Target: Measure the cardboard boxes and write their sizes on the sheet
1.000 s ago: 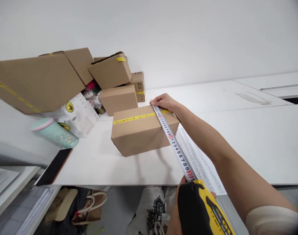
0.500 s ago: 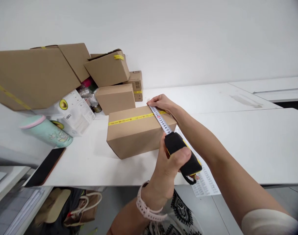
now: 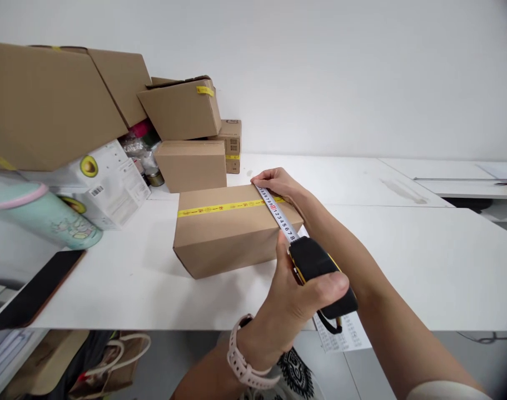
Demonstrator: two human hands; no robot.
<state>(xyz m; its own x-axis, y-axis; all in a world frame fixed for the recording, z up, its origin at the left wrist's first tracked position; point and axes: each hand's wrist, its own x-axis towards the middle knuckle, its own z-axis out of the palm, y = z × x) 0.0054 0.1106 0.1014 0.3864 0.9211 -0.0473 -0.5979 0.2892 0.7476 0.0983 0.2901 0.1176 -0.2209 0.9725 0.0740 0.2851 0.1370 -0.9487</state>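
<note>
A cardboard box sealed with yellow tape lies on the white table. My right hand presses the end of a measuring tape blade onto the box's far top edge. My left hand, with a pink watch at the wrist, is closed around the black and yellow tape measure case at the box's near right corner. The blade runs across the box top between both hands. A printed paper sheet lies under my arms at the table edge.
Several cardboard boxes are piled at the back left, with a white avocado-print carton and a green tumbler lying on its side. A dark phone sits at the left edge. Bags rest on the floor below.
My left hand has brought the tape case up from below the table edge to the box's near corner, shortening the exposed blade. My right hand has stayed on the far edge.
</note>
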